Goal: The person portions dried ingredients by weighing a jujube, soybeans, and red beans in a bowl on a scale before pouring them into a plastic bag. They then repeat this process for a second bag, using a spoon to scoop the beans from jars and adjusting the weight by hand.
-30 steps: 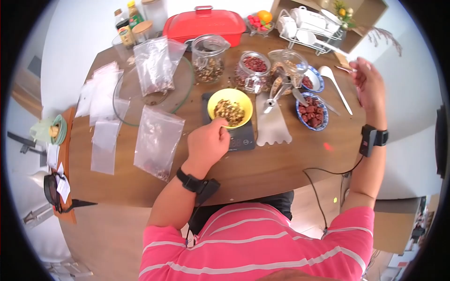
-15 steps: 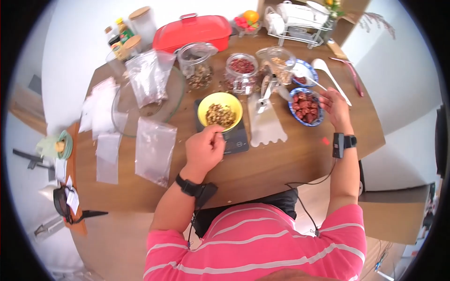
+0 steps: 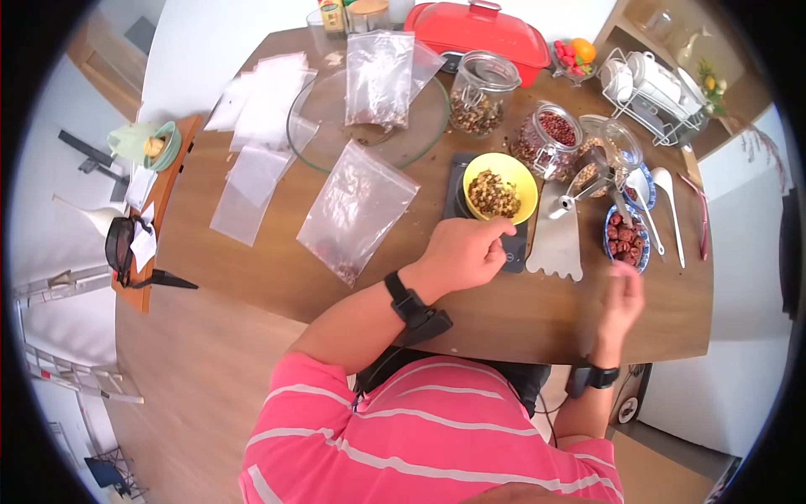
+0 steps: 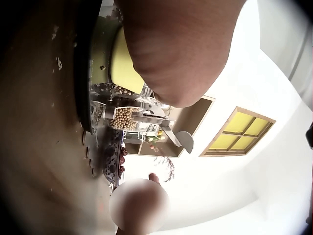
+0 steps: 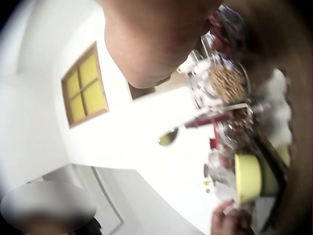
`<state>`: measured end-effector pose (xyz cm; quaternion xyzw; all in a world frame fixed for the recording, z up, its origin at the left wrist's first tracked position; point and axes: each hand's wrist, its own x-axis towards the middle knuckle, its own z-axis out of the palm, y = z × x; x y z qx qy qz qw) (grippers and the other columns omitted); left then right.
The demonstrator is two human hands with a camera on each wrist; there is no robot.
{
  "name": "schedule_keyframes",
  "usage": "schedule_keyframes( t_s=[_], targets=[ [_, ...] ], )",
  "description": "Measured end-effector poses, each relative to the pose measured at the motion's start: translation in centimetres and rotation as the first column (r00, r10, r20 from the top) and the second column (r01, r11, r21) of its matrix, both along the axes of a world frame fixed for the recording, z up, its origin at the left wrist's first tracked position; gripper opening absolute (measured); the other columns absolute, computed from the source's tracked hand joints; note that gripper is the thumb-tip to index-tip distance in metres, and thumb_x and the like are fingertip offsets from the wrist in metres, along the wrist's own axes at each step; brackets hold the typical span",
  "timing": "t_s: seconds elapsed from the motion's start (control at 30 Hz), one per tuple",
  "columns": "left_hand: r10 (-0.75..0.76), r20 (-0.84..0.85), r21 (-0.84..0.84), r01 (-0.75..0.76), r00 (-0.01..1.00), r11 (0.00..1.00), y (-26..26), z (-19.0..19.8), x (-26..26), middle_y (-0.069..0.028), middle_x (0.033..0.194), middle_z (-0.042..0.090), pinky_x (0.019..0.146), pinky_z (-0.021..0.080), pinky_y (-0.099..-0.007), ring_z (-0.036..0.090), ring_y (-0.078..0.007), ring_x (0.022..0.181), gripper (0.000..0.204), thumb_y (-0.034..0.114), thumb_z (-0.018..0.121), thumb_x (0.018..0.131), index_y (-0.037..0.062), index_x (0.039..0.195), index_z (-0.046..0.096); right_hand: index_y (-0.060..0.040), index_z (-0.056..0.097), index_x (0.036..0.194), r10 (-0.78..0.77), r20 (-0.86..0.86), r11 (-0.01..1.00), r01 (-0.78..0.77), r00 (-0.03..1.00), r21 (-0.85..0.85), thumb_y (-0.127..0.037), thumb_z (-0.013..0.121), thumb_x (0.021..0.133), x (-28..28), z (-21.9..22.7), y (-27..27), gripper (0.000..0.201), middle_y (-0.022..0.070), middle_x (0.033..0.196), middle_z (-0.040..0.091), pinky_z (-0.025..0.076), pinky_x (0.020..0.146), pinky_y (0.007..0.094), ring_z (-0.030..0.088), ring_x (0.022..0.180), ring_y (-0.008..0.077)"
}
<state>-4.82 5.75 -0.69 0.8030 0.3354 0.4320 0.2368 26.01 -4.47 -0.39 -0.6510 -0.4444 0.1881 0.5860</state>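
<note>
A yellow bowl (image 3: 527, 186) of mixed grains or nuts stands on a black kitchen scale (image 3: 455, 197). My left hand (image 3: 462, 259) pinches the bowl's near rim between curled finger and thumb; in the right wrist view its fingertips meet the yellow rim. To the right, my right hand (image 3: 620, 298) is blurred, its fingers loosely bent and apparently bare. Just beyond its fingertips stands a blue-patterned bowl of red dates (image 3: 623, 242). A white spoon (image 3: 653, 227) leans in the second blue-patterned bowl (image 3: 650, 189) behind.
Glass jars of grains (image 3: 480, 109) and a red cooker (image 3: 470, 34) line the back. A metal scraper (image 3: 556, 244) lies beside the scale. Plastic bags (image 3: 357, 210) and a glass lid (image 3: 294, 139) cover the left side. A long white spoon (image 3: 672, 210) lies far right.
My right hand has lowered the white spoon into the rear blue-patterned bowl, let go and moved toward the table's front. The left hand stays at the yellow bowl's rim while the view shifts.
</note>
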Motion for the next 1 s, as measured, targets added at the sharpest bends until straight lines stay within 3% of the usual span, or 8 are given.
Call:
schedule_keyframes(
  t_s=[0.17, 0.3, 0.4, 0.57, 0.63, 0.83, 0.9, 1.0],
  targets=[
    [-0.043, 0.034, 0.003, 0.042, 0.999, 0.999, -0.1, 0.0, -0.1, -0.003, 0.072, 0.068, 0.059, 0.053, -0.0394, 0.068, -0.0261, 0.063, 0.031, 0.002, 0.066, 0.08, 0.0118, 0.11, 0.068, -0.0003, 0.068, 0.122, 0.365, 0.046, 0.921, -0.353, 0.93, -0.167, -0.02, 0.073, 0.101, -7.3, -0.4, 4.1, 0.029, -0.0064, 0.074, 0.055, 0.04, 0.062, 0.0232, 0.047, 0.068, 0.0033],
    [-0.028, 0.101, 0.097, 0.018, 0.995, 0.995, 0.3, 0.3, -0.4, -0.0042, 0.075, 0.07, 0.06, 0.054, -0.0394, 0.069, -0.0271, 0.065, 0.03, 0.002, 0.065, 0.08, 0.0112, 0.108, 0.069, 0.0023, 0.066, 0.125, 0.32, 0.06, 0.899, -0.282, 0.946, -0.336, -0.032, 0.071, 0.102, -9.1, 0.5, 9.1, 0.042, 0.0003, 0.076, 0.064, 0.046, 0.065, 0.0251, 0.057, 0.069, 0.0079],
    [0.135, 0.107, 0.244, -0.158, 0.985, 0.957, 1.0, 2.8, -2.5, -0.0067, 0.078, 0.071, 0.061, 0.055, -0.0398, 0.07, -0.0302, 0.07, 0.03, 0.0, 0.063, 0.081, 0.0115, 0.108, 0.071, 0.0067, 0.064, 0.126, 0.333, 0.101, 0.831, -0.241, 0.938, -0.502, -0.049, 0.07, 0.097, -10.1, 1.1, 11.6, 0.064, 0.0172, 0.088, 0.074, 0.055, 0.075, 0.0373, 0.073, 0.081, 0.0266],
    [0.425, -0.257, 0.15, -0.398, 0.868, 0.905, 1.5, 7.9, -9.2, -0.012, 0.081, 0.072, 0.065, 0.055, -0.0459, 0.07, -0.0345, 0.075, 0.033, 0.009, 0.061, 0.085, 0.016, 0.116, 0.071, 0.007, 0.067, 0.119, 0.443, 0.163, 0.756, -0.27, 0.881, -0.597, -0.027, 0.068, 0.091, -9.8, 2.1, 13.1, 0.044, 0.0155, 0.084, 0.074, 0.056, 0.063, 0.0373, 0.072, 0.067, 0.0243],
    [0.491, -0.58, 0.218, -0.457, 0.65, 0.863, 2.5, 7.6, -11.9, -0.0144, 0.084, 0.073, 0.067, 0.055, -0.0494, 0.071, -0.0369, 0.078, 0.036, 0.013, 0.06, 0.087, 0.0188, 0.121, 0.069, 0.0063, 0.068, 0.118, 0.428, 0.057, 0.746, -0.317, 0.902, -0.585, -0.019, 0.064, 0.092, -10.2, 3.2, 12.8, 0.037, 0.0152, 0.081, 0.074, 0.056, 0.057, 0.0342, 0.071, 0.06, 0.0204],
    [0.392, -0.769, 0.211, -0.379, 0.504, 0.901, 3.0, 7.6, -14.6, -0.0154, 0.084, 0.073, 0.068, 0.054, -0.0512, 0.071, -0.0387, 0.081, 0.027, 0.013, 0.06, 0.089, 0.0157, 0.114, 0.069, 0.0044, 0.06, 0.126, 0.361, -0.099, 0.766, -0.355, 0.927, -0.537, -0.015, 0.059, 0.096, -9.5, 6.1, 10.4, 0.035, 0.0132, 0.087, 0.073, 0.057, 0.054, 0.031, 0.071, 0.061, 0.0191],
    [0.352, -0.718, 0.187, -0.32, 0.601, 0.929, 2.3, 7.8, -14.2, -0.0147, 0.085, 0.073, 0.069, 0.054, -0.0507, 0.071, -0.0383, 0.081, 0.022, 0.014, 0.061, 0.09, 0.0149, 0.111, 0.069, 0.003, 0.056, 0.131, 0.348, -0.214, 0.756, -0.408, 0.913, -0.512, -0.016, 0.06, 0.098, -8.6, 6.1, 9.9, 0.038, 0.013, 0.093, 0.072, 0.057, 0.054, 0.03, 0.072, 0.063, 0.0188],
    [0.247, -0.604, 0.149, -0.196, 0.758, 0.969, 1.0, 7.1, -12.6, -0.0132, 0.087, 0.073, 0.07, 0.054, -0.0496, 0.071, -0.0373, 0.082, 0.015, 0.018, 0.062, 0.093, 0.0136, 0.105, 0.069, 0.0009, 0.047, 0.14, 0.408, -0.626, 0.683, -0.677, 0.665, -0.274, -0.027, 0.069, 0.102, -7.7, 6.1, 9.3, 0.052, 0.0136, 0.112, 0.067, 0.059, 0.057, 0.0267, 0.071, 0.074, 0.0152]
  ],
)
